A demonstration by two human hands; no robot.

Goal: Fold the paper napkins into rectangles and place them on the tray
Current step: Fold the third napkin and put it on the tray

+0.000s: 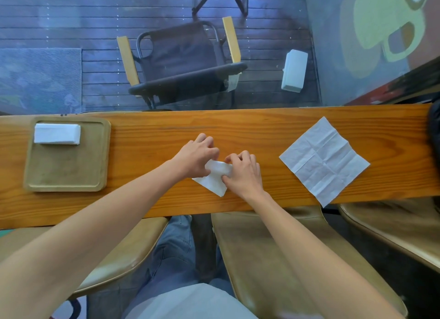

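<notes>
A partly folded white napkin (pixel 212 182) lies at the middle of the wooden counter (pixel 238 126), one corner pointing toward me. My left hand (pixel 196 155) and my right hand (pixel 242 173) both pinch its upper fold, fingers curled over the paper. To the right an unfolded, creased white napkin (pixel 325 160) lies flat, turned like a diamond. At the far left stands a wooden tray (pixel 64 173), and a folded rectangular napkin (pixel 57 133) rests in its back part.
The counter is narrow, with its near edge just below my wrists. Tan stool seats (pixel 273 259) sit under the near edge. Beyond the counter, through glass, a dark chair (pixel 181 64) and a white box (pixel 294 71) stand on a deck.
</notes>
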